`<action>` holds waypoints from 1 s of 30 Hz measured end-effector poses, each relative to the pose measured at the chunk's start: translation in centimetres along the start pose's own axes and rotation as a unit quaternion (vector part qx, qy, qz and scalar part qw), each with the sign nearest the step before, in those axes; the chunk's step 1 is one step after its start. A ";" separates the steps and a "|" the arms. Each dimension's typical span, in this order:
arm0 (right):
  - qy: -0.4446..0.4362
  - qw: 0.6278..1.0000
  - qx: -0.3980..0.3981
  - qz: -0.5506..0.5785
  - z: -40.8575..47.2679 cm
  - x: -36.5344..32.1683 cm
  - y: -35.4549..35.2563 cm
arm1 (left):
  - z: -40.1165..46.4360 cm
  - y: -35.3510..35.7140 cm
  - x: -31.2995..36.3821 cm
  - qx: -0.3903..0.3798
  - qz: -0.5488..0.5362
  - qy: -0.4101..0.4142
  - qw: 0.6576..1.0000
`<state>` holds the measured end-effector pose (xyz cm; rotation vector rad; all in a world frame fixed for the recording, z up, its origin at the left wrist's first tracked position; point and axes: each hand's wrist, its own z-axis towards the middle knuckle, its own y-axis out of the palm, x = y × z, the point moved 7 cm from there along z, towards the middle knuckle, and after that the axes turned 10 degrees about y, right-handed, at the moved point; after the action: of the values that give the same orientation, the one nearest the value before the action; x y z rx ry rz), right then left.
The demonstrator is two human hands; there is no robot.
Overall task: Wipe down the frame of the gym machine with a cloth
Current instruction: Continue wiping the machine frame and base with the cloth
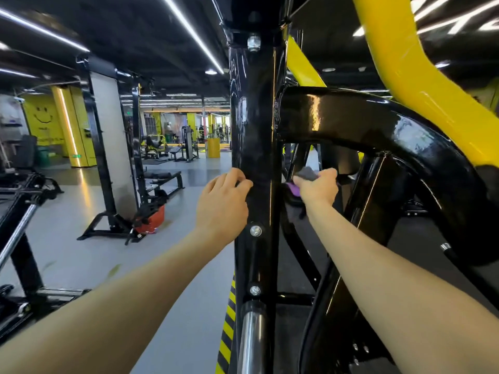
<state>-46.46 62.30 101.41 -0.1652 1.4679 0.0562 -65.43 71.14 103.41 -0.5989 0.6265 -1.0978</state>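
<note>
A glossy black upright post (pixel 256 125) of the gym machine frame stands right in front of me, with a thick curved black tube (pixel 372 122) branching off to its right. My left hand (pixel 222 206) grips the post's left edge, fingers curled round it. My right hand (pixel 318 187) is just right of the post and holds a grey and purple cloth (pixel 306 175) against the post's right side. Part of the cloth is hidden behind the hand.
A yellow arm (pixel 410 68) of the machine slants overhead at right. A chrome bar (pixel 252 344) runs down the post's lower front, beside yellow-black hazard striping (pixel 228 325). Other black racks (pixel 108 157) and benches stand on the grey floor at left.
</note>
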 end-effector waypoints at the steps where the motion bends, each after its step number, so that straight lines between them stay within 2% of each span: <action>1: -0.027 0.997 0.002 0.068 -0.6 -1.2 0.0 | 0.0 -0.1 -0.1 0.003 0.000 -0.007 1.000; 3: -0.139 0.986 -0.005 0.091 -2.5 -3.8 0.4 | 0.2 -0.2 -0.1 0.004 -0.003 -0.013 1.000; 5: -0.237 0.969 -0.066 -0.010 -3.4 -4.4 1.7 | 0.1 -0.2 0.2 0.000 -0.002 -0.006 1.000; 8: -0.264 0.914 -0.179 -0.249 -3.4 -1.2 2.0 | 0.0 -0.2 0.8 -0.002 -0.005 0.004 1.000; 10: -0.265 0.897 -0.164 -0.313 -3.5 0.4 0.5 | -0.3 -0.1 1.4 -0.003 -0.010 0.006 1.000; 16: -0.219 0.927 -0.138 -0.271 -4.8 1.0 -2.8 | -2.2 1.9 4.6 -0.050 -0.054 0.011 0.997; 22: -0.142 0.941 -0.127 -0.281 -7.6 7.4 -6.4 | -6.8 6.1 9.3 -0.149 -0.117 0.015 0.982; 30: 0.000 0.936 -0.056 -0.348 -11.9 19.3 -13.6 | -12.4 10.9 17.6 -0.265 -0.163 0.153 0.938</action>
<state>-54.33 45.96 82.21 -0.7686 1.3338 -0.4368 -62.04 56.80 84.33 -1.0349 1.1421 -1.3548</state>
